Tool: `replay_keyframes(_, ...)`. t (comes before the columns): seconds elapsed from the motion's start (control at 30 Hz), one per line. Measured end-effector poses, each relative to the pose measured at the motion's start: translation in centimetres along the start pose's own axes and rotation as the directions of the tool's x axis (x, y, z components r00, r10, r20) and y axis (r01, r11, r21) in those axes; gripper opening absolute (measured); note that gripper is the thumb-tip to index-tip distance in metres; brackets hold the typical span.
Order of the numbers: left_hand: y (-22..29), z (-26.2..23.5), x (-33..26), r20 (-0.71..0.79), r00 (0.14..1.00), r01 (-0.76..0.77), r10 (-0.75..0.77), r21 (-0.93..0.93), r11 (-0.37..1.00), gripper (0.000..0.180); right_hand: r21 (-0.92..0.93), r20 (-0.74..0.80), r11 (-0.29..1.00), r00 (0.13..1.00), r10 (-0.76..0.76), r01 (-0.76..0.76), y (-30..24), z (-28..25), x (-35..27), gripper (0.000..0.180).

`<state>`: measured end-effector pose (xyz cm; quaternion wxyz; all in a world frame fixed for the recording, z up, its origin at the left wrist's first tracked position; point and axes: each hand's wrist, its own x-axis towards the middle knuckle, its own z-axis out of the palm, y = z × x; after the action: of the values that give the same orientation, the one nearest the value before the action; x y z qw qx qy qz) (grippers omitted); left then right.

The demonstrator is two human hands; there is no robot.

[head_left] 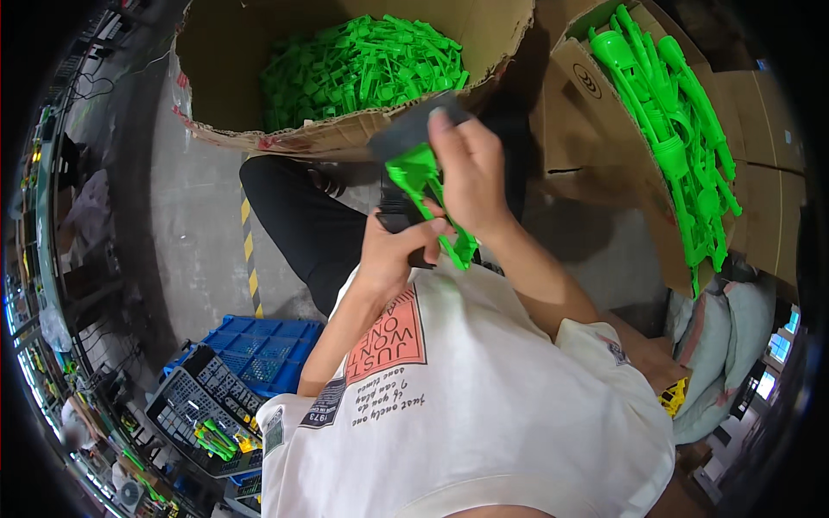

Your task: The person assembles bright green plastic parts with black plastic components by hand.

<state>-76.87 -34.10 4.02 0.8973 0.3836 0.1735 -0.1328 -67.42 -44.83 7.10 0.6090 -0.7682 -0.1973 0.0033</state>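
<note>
Ahead of our fingers, the biggest thing is the large cardboard box (259, 78), its torn front rim facing us, heaped with small green plastic parts (363, 65). To the right of our fingers and just as far forward stands a second cardboard box (596, 129), filled with longer green moulded pieces (682, 129) that spill over its edge. Below and to the left of our fingers, down on the floor, lies a blue crate (268, 341), with a grey slotted tray (194, 406) against it holding a few green bits.

Our right hand (471, 173) is raised, its fingers (442, 121) closed around a dark grey flat piece (414, 129) and the top of a green plastic part (423, 186). Our left hand (397, 246) sits just under it, fingers (427, 231) clamped on a black tool (397, 211) and touching the lower end of the green part. So the green part runs between the two grips, slanting down to the right from the upper fingers and past the lower ones.

We judge the main risk to be a slip: the part is thin and pinched only at its ends, so twisting the hands against each other could snap it or spring it loose onto our lap. How the black tool meets the part we cannot tell, since the fingers hide it; a poor bite there might pinch a fingertip.
</note>
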Motion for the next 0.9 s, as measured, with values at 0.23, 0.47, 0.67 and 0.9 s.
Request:
replay_keyframes(0.23,0.6,-2.2,0.7,0.13,0.954,-0.246,0.272,-0.185,0.952,0.019,0.586,-0.012,0.625,0.766,0.642,-0.515,1.8,-0.4,-1.6,0.043)
replay_keyframes(0.47,1.9,-1.7,0.3,0.076,0.959,-0.28,0.272,0.379,0.882,0.021,0.349,-0.116,0.846,0.877,0.466,-0.404,2.9,-1.3,-2.5,0.039)
replay_keyframes(0.67,4.5,-3.8,1.3,-0.168,0.874,-0.467,0.456,-0.033,0.883,0.031,-0.36,-0.088,0.92,0.976,-0.199,0.155,1.7,-5.1,1.9,0.016)
replay_keyframes(0.9,4.9,-1.9,2.2,-0.193,0.848,-0.327,0.494,0.542,0.774,0.02,-0.548,0.074,0.692,0.852,-0.518,0.469,-0.6,-4.6,5.1,0.01)
